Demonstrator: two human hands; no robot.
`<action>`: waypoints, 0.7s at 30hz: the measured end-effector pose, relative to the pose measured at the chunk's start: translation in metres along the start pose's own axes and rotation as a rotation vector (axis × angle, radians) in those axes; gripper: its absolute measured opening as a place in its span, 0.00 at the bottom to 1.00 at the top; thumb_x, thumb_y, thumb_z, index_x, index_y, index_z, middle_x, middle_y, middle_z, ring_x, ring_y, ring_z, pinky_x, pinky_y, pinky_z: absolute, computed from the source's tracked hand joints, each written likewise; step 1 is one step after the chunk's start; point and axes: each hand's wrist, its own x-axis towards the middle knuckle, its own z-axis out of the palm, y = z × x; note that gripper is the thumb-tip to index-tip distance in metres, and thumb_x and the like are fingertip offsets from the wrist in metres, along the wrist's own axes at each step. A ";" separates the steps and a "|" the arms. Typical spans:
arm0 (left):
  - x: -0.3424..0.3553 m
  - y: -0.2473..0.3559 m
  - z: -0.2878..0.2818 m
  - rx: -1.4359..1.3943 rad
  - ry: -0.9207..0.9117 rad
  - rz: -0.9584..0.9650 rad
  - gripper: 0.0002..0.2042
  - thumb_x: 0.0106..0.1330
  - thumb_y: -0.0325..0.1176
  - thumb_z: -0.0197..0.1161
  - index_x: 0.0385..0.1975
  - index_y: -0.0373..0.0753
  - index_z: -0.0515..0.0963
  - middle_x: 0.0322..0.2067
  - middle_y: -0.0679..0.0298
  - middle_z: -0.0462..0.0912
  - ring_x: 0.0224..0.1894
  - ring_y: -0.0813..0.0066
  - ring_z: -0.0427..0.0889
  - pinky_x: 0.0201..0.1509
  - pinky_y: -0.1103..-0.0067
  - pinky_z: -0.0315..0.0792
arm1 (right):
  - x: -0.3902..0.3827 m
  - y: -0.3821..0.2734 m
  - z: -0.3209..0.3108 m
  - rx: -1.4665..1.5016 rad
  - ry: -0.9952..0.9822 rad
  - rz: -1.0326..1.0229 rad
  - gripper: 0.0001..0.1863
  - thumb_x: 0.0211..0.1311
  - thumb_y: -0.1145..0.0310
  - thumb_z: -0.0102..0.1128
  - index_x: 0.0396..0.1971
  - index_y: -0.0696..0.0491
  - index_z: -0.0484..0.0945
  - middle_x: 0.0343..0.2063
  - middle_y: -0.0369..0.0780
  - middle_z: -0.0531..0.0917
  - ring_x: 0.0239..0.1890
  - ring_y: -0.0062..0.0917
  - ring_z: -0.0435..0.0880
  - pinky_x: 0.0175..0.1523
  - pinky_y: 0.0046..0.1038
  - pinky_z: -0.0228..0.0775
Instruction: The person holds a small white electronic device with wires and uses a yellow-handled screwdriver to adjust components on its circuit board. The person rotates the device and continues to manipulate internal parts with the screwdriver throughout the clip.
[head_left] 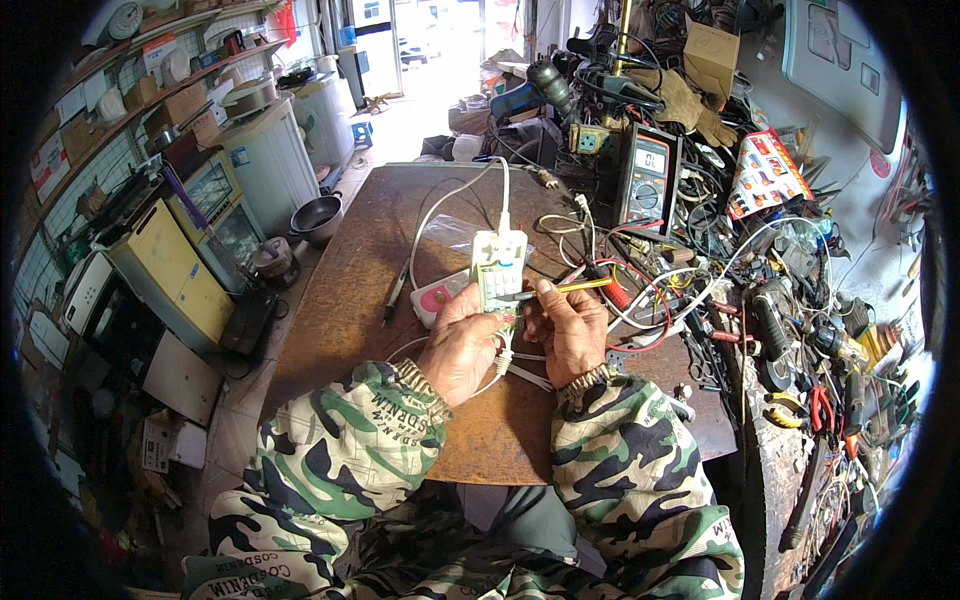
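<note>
My left hand (462, 338) is closed around the lower left side of a small white electrical unit (499, 245). White cords leave its top and its lower end, and a greenish face with several small parts, perhaps a circuit board, shows on it. My right hand (568, 325) pinches a slim tool with a yellow shaft (585, 285). Its grey end lies across the unit's face; whether it touches cannot be told. Behind my left hand a white and pink box (437, 296) rests on the wooden table (325, 335).
A multimeter (648, 185) with red leads stands at the table's back right. Left of the unit lies a soldering-iron-like pen tool (394, 300). Pliers (785, 410), loose cables and hand tools crowd the right bench. A black pan (317, 218) is on the left.
</note>
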 end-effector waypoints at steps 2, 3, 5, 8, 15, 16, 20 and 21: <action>-0.001 0.001 -0.002 0.019 0.017 0.008 0.20 0.65 0.21 0.52 0.58 0.33 0.68 0.49 0.60 0.78 0.50 0.73 0.77 0.57 0.76 0.70 | -0.001 0.001 0.002 0.009 -0.009 0.008 0.10 0.61 0.67 0.65 0.26 0.56 0.76 0.18 0.39 0.80 0.15 0.21 0.76 0.20 0.22 0.70; 0.002 -0.002 -0.003 0.011 0.001 0.004 0.20 0.65 0.21 0.52 0.58 0.33 0.68 0.49 0.60 0.78 0.50 0.73 0.77 0.57 0.75 0.70 | 0.000 0.000 0.000 0.004 0.004 0.001 0.10 0.62 0.67 0.65 0.26 0.56 0.76 0.18 0.39 0.80 0.15 0.21 0.76 0.20 0.23 0.70; 0.008 -0.009 -0.005 -0.006 -0.033 -0.006 0.20 0.65 0.21 0.52 0.58 0.33 0.68 0.48 0.60 0.78 0.50 0.72 0.77 0.56 0.75 0.70 | 0.001 -0.002 -0.005 -0.008 0.031 -0.015 0.10 0.62 0.67 0.65 0.26 0.56 0.76 0.18 0.39 0.79 0.15 0.21 0.76 0.20 0.23 0.70; 0.003 -0.004 -0.002 -0.014 -0.048 -0.017 0.20 0.65 0.21 0.52 0.58 0.33 0.68 0.48 0.60 0.78 0.50 0.72 0.77 0.56 0.75 0.70 | -0.001 -0.004 -0.001 0.032 0.010 0.022 0.10 0.62 0.67 0.65 0.26 0.56 0.76 0.18 0.39 0.79 0.15 0.21 0.76 0.20 0.23 0.70; 0.000 0.000 0.000 0.034 0.011 0.017 0.20 0.65 0.20 0.50 0.58 0.33 0.68 0.50 0.60 0.77 0.52 0.73 0.76 0.56 0.74 0.70 | -0.007 -0.003 0.008 -0.072 0.026 -0.057 0.12 0.61 0.66 0.66 0.26 0.59 0.79 0.19 0.40 0.82 0.17 0.20 0.78 0.21 0.21 0.68; 0.001 0.001 0.005 0.036 0.020 0.007 0.20 0.65 0.20 0.50 0.58 0.33 0.67 0.51 0.60 0.77 0.52 0.73 0.76 0.57 0.73 0.70 | -0.006 -0.002 0.005 -0.110 0.051 -0.084 0.12 0.61 0.67 0.66 0.26 0.61 0.79 0.19 0.40 0.82 0.17 0.20 0.78 0.21 0.21 0.68; -0.003 0.004 0.012 0.048 0.089 0.038 0.20 0.63 0.18 0.44 0.56 0.32 0.69 0.48 0.59 0.78 0.50 0.73 0.77 0.55 0.77 0.71 | -0.009 -0.003 0.010 -0.201 0.044 -0.167 0.14 0.60 0.66 0.68 0.23 0.62 0.79 0.18 0.39 0.82 0.17 0.18 0.78 0.22 0.20 0.67; -0.002 0.002 0.012 0.061 0.091 0.067 0.20 0.63 0.18 0.44 0.56 0.32 0.69 0.49 0.59 0.77 0.51 0.73 0.76 0.56 0.77 0.70 | -0.008 -0.002 0.008 -0.242 0.051 -0.193 0.14 0.60 0.66 0.68 0.23 0.62 0.80 0.18 0.38 0.82 0.17 0.17 0.78 0.22 0.20 0.67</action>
